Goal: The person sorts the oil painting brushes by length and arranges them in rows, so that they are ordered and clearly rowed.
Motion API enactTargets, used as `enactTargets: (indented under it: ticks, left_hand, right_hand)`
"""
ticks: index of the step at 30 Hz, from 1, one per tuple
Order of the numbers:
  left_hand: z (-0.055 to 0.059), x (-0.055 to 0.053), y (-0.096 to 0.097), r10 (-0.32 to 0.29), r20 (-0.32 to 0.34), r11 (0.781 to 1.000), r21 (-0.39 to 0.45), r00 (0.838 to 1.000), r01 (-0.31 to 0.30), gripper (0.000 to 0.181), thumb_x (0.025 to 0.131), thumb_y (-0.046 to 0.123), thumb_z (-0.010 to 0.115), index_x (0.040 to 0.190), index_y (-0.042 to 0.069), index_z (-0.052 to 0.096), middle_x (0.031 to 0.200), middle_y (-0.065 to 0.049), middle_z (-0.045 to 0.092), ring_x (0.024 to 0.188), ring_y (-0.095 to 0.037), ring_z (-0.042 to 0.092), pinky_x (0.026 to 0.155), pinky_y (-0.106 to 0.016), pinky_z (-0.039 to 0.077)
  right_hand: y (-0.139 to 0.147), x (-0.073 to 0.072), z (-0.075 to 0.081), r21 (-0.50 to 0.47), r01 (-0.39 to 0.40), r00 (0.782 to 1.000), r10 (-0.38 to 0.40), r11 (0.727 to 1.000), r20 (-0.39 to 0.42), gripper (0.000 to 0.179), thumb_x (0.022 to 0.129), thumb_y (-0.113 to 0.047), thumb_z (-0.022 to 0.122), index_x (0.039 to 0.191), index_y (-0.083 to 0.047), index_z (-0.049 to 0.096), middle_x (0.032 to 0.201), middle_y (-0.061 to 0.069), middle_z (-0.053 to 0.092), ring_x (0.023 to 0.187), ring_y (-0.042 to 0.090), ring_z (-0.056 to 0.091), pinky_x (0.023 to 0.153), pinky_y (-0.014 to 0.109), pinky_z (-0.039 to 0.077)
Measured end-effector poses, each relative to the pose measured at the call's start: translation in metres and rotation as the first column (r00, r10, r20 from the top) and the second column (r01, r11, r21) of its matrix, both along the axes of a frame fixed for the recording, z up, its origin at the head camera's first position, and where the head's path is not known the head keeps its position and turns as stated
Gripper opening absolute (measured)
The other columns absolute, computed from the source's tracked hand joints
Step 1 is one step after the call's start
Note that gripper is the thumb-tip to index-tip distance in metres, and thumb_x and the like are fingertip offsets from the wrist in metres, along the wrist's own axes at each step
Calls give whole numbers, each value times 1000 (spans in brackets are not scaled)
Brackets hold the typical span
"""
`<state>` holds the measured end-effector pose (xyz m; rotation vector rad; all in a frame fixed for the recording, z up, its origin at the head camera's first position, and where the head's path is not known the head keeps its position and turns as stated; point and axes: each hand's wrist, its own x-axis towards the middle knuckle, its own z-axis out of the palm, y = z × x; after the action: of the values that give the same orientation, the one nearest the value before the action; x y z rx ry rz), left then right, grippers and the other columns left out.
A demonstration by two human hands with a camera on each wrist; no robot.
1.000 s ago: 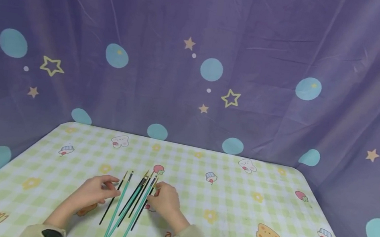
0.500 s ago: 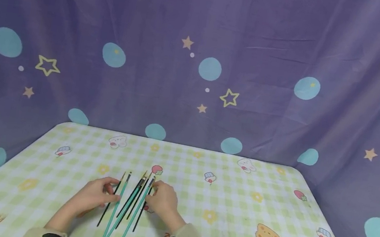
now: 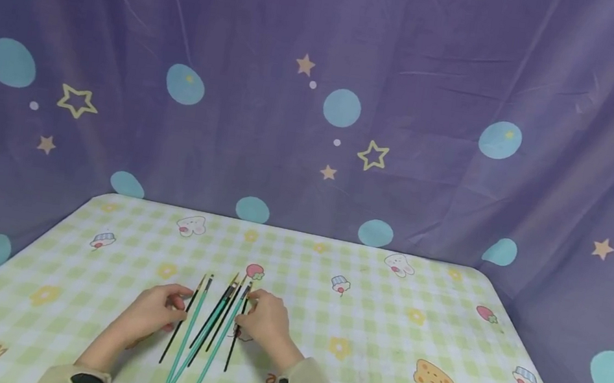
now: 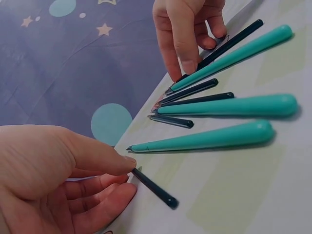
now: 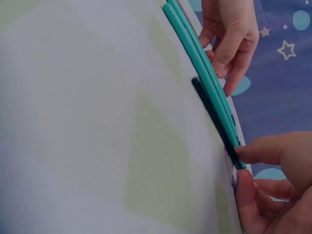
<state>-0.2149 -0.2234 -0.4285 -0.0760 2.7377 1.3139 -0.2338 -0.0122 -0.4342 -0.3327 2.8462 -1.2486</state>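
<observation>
Several slim paintbrushes lie fanned out on the table, bristles pointing away. My left hand (image 3: 148, 313) pinches the leftmost black paintbrush (image 3: 172, 339) between thumb and fingers; its dark handle (image 4: 156, 189) sticks out below the thumb in the left wrist view. At the right end of the row, my right hand (image 3: 267, 323) pinches another black paintbrush (image 3: 230, 352) near its bristle end. Between the hands are turquoise paintbrushes (image 3: 184, 344), some overlapping black ones. In the right wrist view, the held black handle (image 5: 212, 107) lies close alongside turquoise handles (image 5: 195, 53). Fingers cover part of both held brushes.
A checked tablecloth (image 3: 381, 333) with printed cakes, flowers and fruit covers the table. Behind it and at both sides hangs a purple curtain (image 3: 266, 146) with stars and blue dots.
The handle end of the right black paintbrush has swung to the right, away from the turquoise one beside it. My left thumb has drawn back slightly from the turquoise paintbrush nearest it.
</observation>
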Motion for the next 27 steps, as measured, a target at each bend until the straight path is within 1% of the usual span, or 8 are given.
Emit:
enactTargets:
  ticks: [6,10,15,17,18,20,23,27]
  left_hand:
    - [0,1,0,5,2,1000,0,1000,-5,43,78,3,63,120,-4,54,84,-7,55,63,-16,54,52,-28,50]
    - [1,1,1,6,-1,1000,2,1000,-6,43,77,2,63,119,-4,54,84,-7,55,63,-15,54,52,-28,51]
    - [1,1,1,5,-8,1000,2,1000,-4,42,77,2,63,118,-3,56,83,-7,55,61,-15,55,51,-28,51]
    - [0,0,0,5,-9,1000,5,1000,-5,41,77,3,63,117,-3,56,83,-7,55,61,-15,55,51,-28,51]
    - [0,0,0,5,-9,1000,5,1000,-5,41,77,3,63,117,-3,56,83,-7,55,61,-15,55,52,-28,51]
    - [-1,0,0,6,-8,1000,11,1000,-6,41,77,3,63,116,-3,57,83,-7,55,63,-15,55,52,-28,51]
    - [-1,-1,0,7,-9,1000,14,1000,-7,40,76,3,63,116,-3,57,83,-7,55,63,-15,55,52,-28,51]
    - [-2,0,0,14,-8,1000,11,1000,-14,40,76,3,63,116,-2,57,82,-6,55,63,-15,55,52,-27,51]
  right_hand:
    - [1,-2,1,-53,17,999,-15,998,41,42,72,-3,69,113,3,59,50,-3,53,36,8,48,39,21,41]
    - [2,-2,2,-36,34,999,-33,999,25,37,71,-2,68,107,5,61,51,-1,53,35,8,49,42,19,43]
    - [3,-4,4,101,42,994,-32,994,-102,15,69,-3,67,84,1,68,59,1,58,47,9,47,49,19,42]
    - [3,-4,6,154,43,991,-22,987,-135,3,69,-3,66,72,-2,66,61,2,59,51,11,46,49,21,41]
    - [3,-4,6,170,47,989,-22,984,-144,2,69,-4,67,71,-3,66,65,3,60,55,11,47,51,22,43]
    - [3,-5,7,184,48,990,-22,982,-139,3,69,-4,68,70,-3,66,67,4,62,57,13,49,52,23,44]
    - [4,-6,7,175,55,992,-34,983,-123,13,70,-6,71,81,0,69,75,7,67,59,12,55,54,22,48]
    - [6,-8,7,78,58,998,-55,995,-39,24,71,-7,71,92,2,67,78,10,67,46,8,57,47,19,48]
